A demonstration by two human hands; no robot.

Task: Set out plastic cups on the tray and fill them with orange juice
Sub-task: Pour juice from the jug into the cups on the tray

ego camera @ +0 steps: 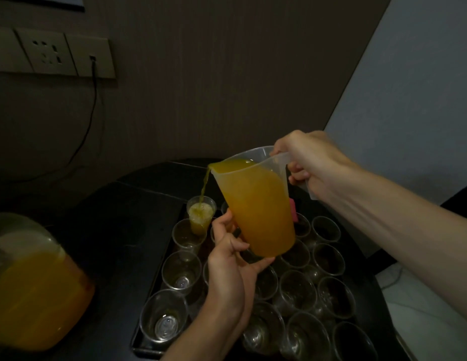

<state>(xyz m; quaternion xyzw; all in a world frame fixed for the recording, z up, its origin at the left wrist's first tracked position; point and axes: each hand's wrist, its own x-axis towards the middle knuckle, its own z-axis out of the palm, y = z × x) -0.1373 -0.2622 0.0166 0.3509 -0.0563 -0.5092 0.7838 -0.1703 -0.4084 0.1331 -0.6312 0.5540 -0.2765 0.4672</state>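
In a dim room, a dark counter is holding a black tray of clear empty cups. At the tray's eleven o'clock corner, one cup is taking orange juice streaming from a tilted pitcher. The right hand is gripping the handle. The left hand is curling under the base, likely steadying the pour. A large juice container is sitting at eight o'clock.

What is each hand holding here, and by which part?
Both hold the clear jug of orange juice: the right hand grips its handle, the left hand cups its lower side and base.
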